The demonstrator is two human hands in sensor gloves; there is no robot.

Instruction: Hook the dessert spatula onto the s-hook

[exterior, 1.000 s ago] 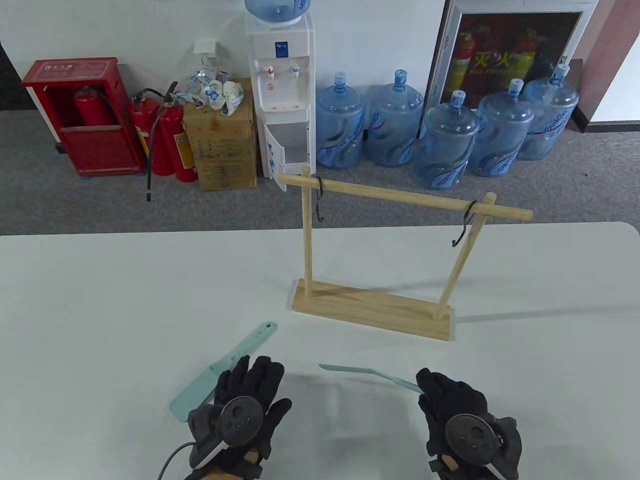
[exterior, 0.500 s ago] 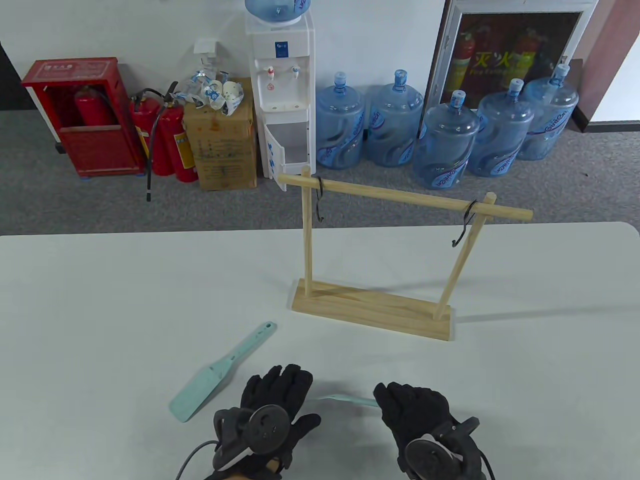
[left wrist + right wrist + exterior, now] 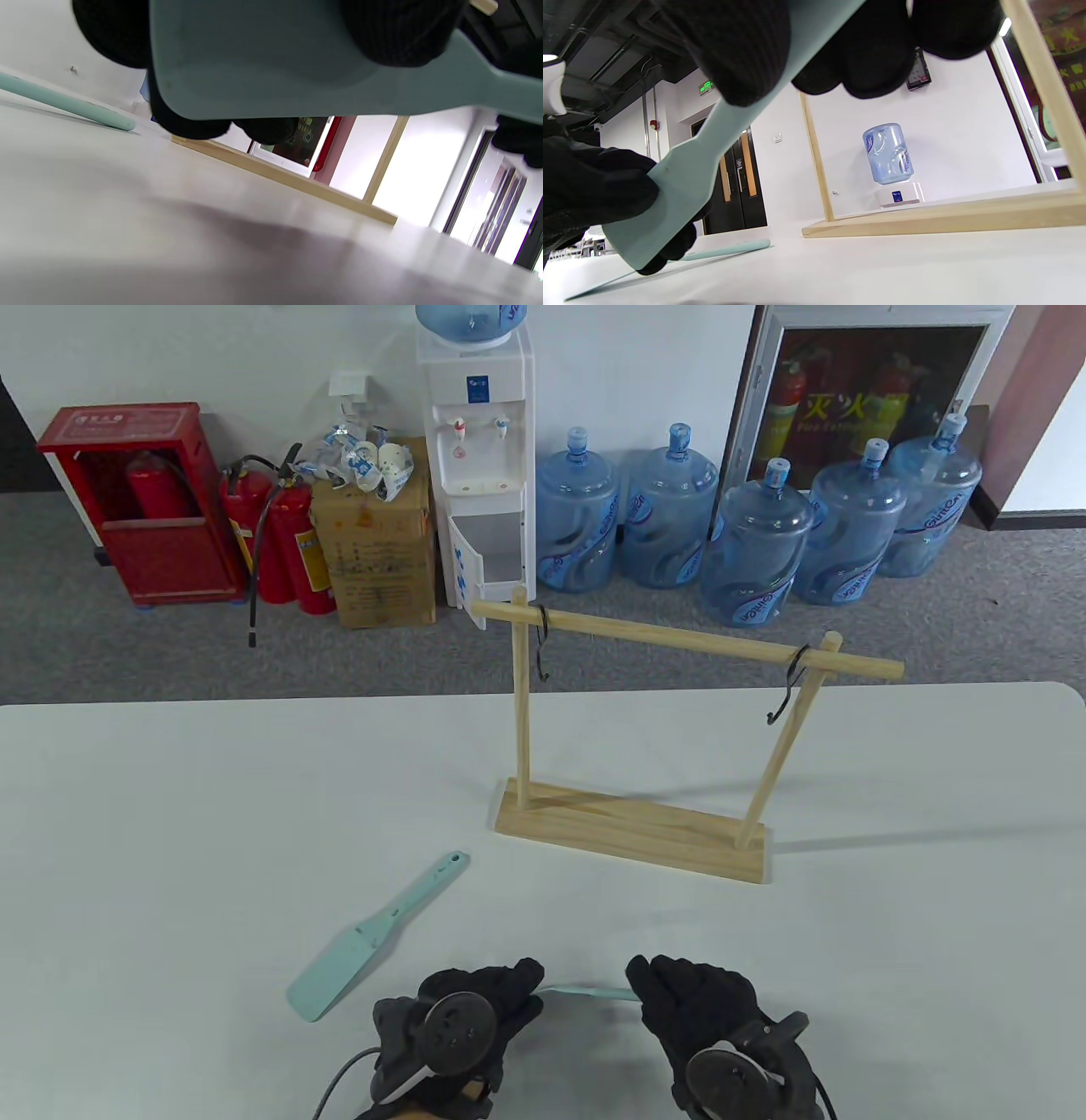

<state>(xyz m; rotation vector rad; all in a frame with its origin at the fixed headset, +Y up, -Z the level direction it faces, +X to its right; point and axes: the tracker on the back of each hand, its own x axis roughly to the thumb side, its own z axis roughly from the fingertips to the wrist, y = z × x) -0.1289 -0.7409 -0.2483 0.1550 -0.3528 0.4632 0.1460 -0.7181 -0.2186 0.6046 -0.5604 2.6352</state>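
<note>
A mint dessert spatula (image 3: 590, 989) hangs in the air between my two hands near the table's front edge. My right hand (image 3: 655, 984) grips its handle. My left hand (image 3: 519, 984) holds its blade end. In the left wrist view the blade (image 3: 263, 55) fills the top with my fingers (image 3: 390, 29) on it. In the right wrist view the spatula (image 3: 687, 169) runs from my right fingers (image 3: 742, 46) down to the left hand. A wooden rack (image 3: 628, 831) stands further back, with one black S-hook (image 3: 543, 649) at the bar's left and another (image 3: 787, 687) at its right, both empty.
A second mint spatula (image 3: 373, 937) lies flat on the white table (image 3: 170, 814), left of my left hand; it also shows in the left wrist view (image 3: 63, 101) and the right wrist view (image 3: 725, 250). Water bottles and extinguishers stand beyond the table.
My right hand brought its spatula down and left. My left hand moved right, away from the lying spatula, and took hold of the held spatula's blade end.
</note>
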